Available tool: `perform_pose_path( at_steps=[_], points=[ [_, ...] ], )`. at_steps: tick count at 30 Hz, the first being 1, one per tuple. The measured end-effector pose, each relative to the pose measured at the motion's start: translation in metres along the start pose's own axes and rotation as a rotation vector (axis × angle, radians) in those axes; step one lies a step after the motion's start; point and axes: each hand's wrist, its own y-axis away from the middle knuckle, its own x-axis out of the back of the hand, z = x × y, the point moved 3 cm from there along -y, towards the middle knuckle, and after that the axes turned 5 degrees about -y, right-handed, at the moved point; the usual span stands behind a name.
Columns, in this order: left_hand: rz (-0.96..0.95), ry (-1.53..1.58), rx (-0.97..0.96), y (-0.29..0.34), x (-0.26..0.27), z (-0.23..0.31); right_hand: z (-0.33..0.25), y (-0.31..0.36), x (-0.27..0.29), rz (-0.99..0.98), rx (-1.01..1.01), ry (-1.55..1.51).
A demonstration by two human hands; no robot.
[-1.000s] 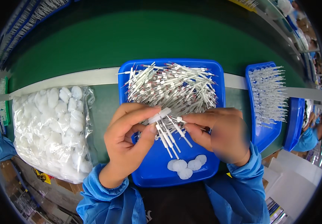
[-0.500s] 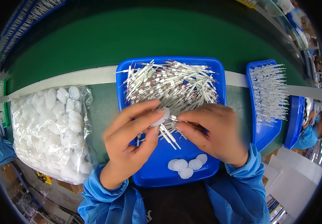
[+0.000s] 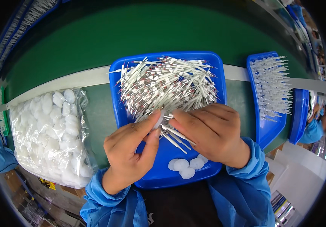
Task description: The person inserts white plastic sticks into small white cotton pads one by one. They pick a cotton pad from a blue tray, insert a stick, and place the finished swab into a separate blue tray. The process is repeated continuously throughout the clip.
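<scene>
Now, at frame centre over the blue tray (image 3: 212, 62), the left hand (image 3: 130, 153) and right hand (image 3: 212, 132) meet fingertip to fingertip, pinching a small white piece (image 3: 159, 120) above loose white rods (image 3: 176, 136), fingers closed tighter than a second ago.

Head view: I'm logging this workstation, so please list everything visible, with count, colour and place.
Middle tray: one, blue, centre.
Thin rods: a heap, white with red bands, in the middle tray.
Small caps: four, white, near edge of the middle tray.
Bag of caps: one, clear, left.
Right tray: one, blue, holding rows of white rods.
Belt: green, behind.
Left hand, right hand: meeting over a few rods; blue sleeves.
</scene>
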Motion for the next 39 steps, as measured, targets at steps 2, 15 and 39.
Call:
perform_pose_path(
  at_steps=[2, 15, 39],
  points=[
    [-0.01, -0.006, -0.008, 0.001, 0.0, 0.001, 0.001, -0.002, -0.001, -0.014, 0.0, -0.045],
    [-0.037, 0.335, 0.078, -0.006, 0.006, -0.011, 0.031, -0.01, 0.008, -0.041, -0.201, -0.601],
    [-0.094, 0.094, -0.245, -0.01, 0.002, -0.004, 0.018, 0.006, -0.013, -0.069, -0.675, -1.141]
  ],
)
